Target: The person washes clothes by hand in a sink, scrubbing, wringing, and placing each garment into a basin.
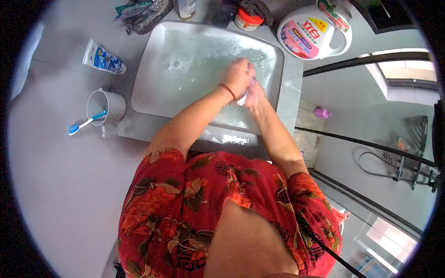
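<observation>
My left hand (237,76), with a red beaded bracelet at the wrist, is closed and pressed against my right hand (255,95) over the right part of the washbasin (139,88). Between them is a small wet piece of cloth, white and lilac (242,99), mostly hidden by the fingers. Its exact kind does not show. My right hand is also closed around it, somewhat smeared by motion. Cloudy, sudsy water (194,60) fills the basin below, with foam and bubbles on its surface.
A large laundry detergent bottle (301,34) stands at the back right, beside a red-lidded tub (249,19). On the left are a toothpaste tube (105,59) and a white cup (116,104) holding a blue-and-white toothbrush (85,123). Beyond the black-framed glass at right hangs a shower fitting (403,171).
</observation>
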A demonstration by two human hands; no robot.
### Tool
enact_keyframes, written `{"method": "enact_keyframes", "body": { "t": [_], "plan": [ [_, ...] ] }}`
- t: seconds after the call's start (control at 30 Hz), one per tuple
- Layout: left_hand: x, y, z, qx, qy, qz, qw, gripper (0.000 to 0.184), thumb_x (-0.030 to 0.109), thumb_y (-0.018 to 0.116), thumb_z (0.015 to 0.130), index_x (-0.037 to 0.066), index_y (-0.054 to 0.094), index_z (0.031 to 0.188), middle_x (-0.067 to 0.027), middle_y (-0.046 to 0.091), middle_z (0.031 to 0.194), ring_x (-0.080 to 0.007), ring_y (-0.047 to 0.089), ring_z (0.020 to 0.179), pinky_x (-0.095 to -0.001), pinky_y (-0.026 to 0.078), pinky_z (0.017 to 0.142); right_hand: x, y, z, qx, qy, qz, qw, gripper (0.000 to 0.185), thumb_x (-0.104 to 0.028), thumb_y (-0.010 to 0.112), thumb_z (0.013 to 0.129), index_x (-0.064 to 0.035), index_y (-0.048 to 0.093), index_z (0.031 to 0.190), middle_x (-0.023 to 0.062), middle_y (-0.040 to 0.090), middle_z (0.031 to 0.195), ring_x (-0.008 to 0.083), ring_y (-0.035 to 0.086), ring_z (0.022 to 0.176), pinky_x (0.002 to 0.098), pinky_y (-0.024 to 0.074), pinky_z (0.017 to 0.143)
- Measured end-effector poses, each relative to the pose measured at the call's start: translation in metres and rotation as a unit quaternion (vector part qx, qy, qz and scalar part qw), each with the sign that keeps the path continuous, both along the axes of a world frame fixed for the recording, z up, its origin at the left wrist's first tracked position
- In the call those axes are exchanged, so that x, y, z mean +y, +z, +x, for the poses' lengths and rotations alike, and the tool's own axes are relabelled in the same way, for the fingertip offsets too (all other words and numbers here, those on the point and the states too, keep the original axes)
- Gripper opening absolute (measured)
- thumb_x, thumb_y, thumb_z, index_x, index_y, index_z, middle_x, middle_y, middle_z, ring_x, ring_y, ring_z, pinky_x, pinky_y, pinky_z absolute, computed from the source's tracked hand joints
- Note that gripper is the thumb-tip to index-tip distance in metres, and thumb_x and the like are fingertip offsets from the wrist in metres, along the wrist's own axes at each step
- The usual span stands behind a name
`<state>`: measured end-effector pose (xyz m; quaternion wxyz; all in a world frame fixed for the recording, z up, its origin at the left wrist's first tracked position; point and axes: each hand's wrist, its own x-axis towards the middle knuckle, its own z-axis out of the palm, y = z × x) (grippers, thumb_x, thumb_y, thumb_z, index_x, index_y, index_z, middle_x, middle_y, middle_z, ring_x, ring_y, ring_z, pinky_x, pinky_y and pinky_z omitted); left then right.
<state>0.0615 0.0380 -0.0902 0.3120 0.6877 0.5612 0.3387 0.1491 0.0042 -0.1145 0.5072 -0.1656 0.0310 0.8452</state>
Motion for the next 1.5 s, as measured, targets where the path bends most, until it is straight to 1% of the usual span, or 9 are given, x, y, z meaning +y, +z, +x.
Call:
{"method": "enact_keyframes", "body": {
  "t": [0.17, 0.23, 0.4, 0.7, 0.83, 0.9, 1.17, 1.23, 1.5],
  "plan": [
    [0.028, -0.043, -0.019, -0.282, -0.03, -0.196, 0.939, 0.034, 0.032, 0.061, 0.08, 0.005, 0.056, 0.1, -0.0047, 0.06, 0.091, -0.0197, 0.058, 0.08, -0.0331, 0.048, 0.073, 0.01, 0.012, -0.003, -0.219, 0.02, -0.106, 0.97, 0.034, -0.033, 0.036, 0.092, -0.005, 0.053, 0.1, 0.0112, 0.059, 0.098, 0.0244, 0.059, 0.085, 0.0413, 0.049, 0.077],
    [0.018, 0.0, -0.041, -0.443, -0.19, -0.506, 0.716, 0.032, 0.031, 0.061, 0.081, 0.008, 0.055, 0.103, -0.0042, 0.059, 0.095, -0.0137, 0.057, 0.083, -0.03, 0.048, 0.072, 0.01, 0.034, -0.008, -0.312, -0.029, -0.075, 0.947, 0.035, -0.034, 0.036, 0.092, -0.0048, 0.053, 0.101, 0.0108, 0.058, 0.099, 0.0243, 0.058, 0.088, 0.0404, 0.0467, 0.081],
    [0.033, -0.042, -0.057, -0.307, -0.113, -0.367, 0.871, 0.019, 0.019, 0.062, 0.08, 0.007, 0.057, 0.094, -0.0036, 0.061, 0.083, -0.0127, 0.059, 0.073, -0.026, 0.048, 0.062, 0.011, 0.032, -0.004, -0.379, 0.038, -0.125, 0.916, 0.043, -0.042, 0.032, 0.093, -0.0047, 0.05, 0.106, 0.0105, 0.056, 0.103, 0.0247, 0.054, 0.095, 0.0447, 0.0408, 0.088],
    [0.01, -0.049, -0.023, -0.295, -0.155, -0.316, 0.888, 0.032, 0.015, 0.058, 0.077, -0.001, 0.055, 0.105, -0.0104, 0.06, 0.094, -0.0165, 0.058, 0.078, -0.0281, 0.048, 0.069, 0.004, 0.011, -0.005, -0.244, 0.079, -0.196, 0.946, 0.061, -0.055, 0.024, 0.089, -0.0068, 0.045, 0.119, 0.0158, 0.05, 0.12, 0.0325, 0.047, 0.11, 0.0531, 0.0326, 0.094],
    [-0.021, 0.006, -0.016, -0.176, -0.115, -0.133, 0.969, 0.031, 0.013, 0.059, 0.07, 0.003, 0.058, 0.099, -0.0147, 0.06, 0.094, -0.0221, 0.059, 0.084, -0.0309, 0.046, 0.076, 0.009, -0.025, 0.022, -0.165, 0.006, -0.158, 0.974, 0.047, -0.046, 0.032, 0.09, -0.0074, 0.053, 0.106, 0.0141, 0.058, 0.104, 0.029, 0.057, 0.095, 0.0457, 0.0449, 0.085],
    [-0.032, 0.013, -0.013, -0.094, -0.16, 0.122, 0.975, 0.035, 0.013, 0.058, 0.068, 0.004, 0.057, 0.101, -0.0169, 0.056, 0.1, -0.0294, 0.057, 0.09, -0.0338, 0.046, 0.078, 0.011, -0.027, 0.018, 0.009, 0.027, 0.116, 0.993, 0.034, -0.034, 0.039, 0.09, -0.0048, 0.053, 0.102, 0.0156, 0.057, 0.101, 0.0268, 0.056, 0.096, 0.0417, 0.0458, 0.085],
    [-0.038, 0.03, -0.021, 0.137, -0.079, 0.26, 0.953, 0.038, 0.026, 0.058, 0.076, 0.004, 0.055, 0.107, -0.018, 0.054, 0.109, -0.031, 0.055, 0.092, -0.0336, 0.044, 0.081, 0.005, -0.046, 0.019, -0.164, -0.122, -0.043, 0.978, 0.024, -0.023, 0.037, 0.089, -0.0061, 0.053, 0.091, 0.0119, 0.06, 0.085, 0.0243, 0.061, 0.074, 0.036, 0.0538, 0.061],
    [-0.035, 0.034, -0.018, -0.19, -0.114, -0.119, 0.968, 0.037, 0.029, 0.052, 0.083, 0.003, 0.053, 0.11, -0.017, 0.057, 0.104, -0.0274, 0.057, 0.09, -0.0315, 0.043, 0.082, 0.002, -0.013, 0.02, -0.129, -0.122, -0.072, 0.982, 0.023, -0.019, 0.035, 0.09, -0.004, 0.052, 0.091, 0.0113, 0.059, 0.081, 0.0252, 0.061, 0.072, 0.0378, 0.0538, 0.064],
    [-0.021, 0.026, -0.021, -0.442, 0.053, -0.156, 0.882, 0.025, 0.013, 0.043, 0.083, -0.004, 0.052, 0.1, -0.0178, 0.059, 0.082, -0.0252, 0.058, 0.073, -0.0329, 0.046, 0.068, -0.008, 0.075, -0.029, -0.488, -0.153, 0.064, 0.857, 0.024, -0.02, 0.048, 0.089, 0.001, 0.05, 0.102, 0.0089, 0.058, 0.089, 0.0157, 0.056, 0.076, 0.0295, 0.0483, 0.067]
  ]
}}
